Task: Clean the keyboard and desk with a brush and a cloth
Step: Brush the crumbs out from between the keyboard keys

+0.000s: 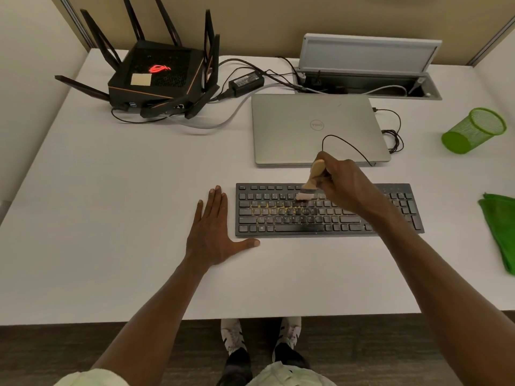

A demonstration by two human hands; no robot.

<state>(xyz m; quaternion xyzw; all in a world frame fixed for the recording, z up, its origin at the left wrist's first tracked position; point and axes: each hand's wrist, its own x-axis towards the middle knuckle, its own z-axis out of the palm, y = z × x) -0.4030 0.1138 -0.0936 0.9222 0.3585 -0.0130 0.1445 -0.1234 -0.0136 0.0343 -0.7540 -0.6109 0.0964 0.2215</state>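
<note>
Two hands at work: right hand (341, 181) curled in a firm grip round the wooden handle of a small brush (312, 179), bristles down on the upper key rows of the black keyboard (328, 210), near its middle. Yellowish crumbs scattered among the letter keys just below the bristles. Left hand (216, 232) flat on the white counter (125, 204), fingers straight and together, thumb spread along the keyboard's near left corner, holding nothing. Beyond the keyboard, a closed silver laptop (312, 126), a thin black cable looping across its lid. Further back, an open cable hatch (367, 76) with its lid raised. Far left, a black router (156, 76) with tall antennas and a red glowing logo, a black power adapter (246, 80) just beside it. At the right edge, a folded green cloth (500, 227) lying well apart from the keyboard, and a green mesh cup (473, 130) tipped on its side behind it.
</note>
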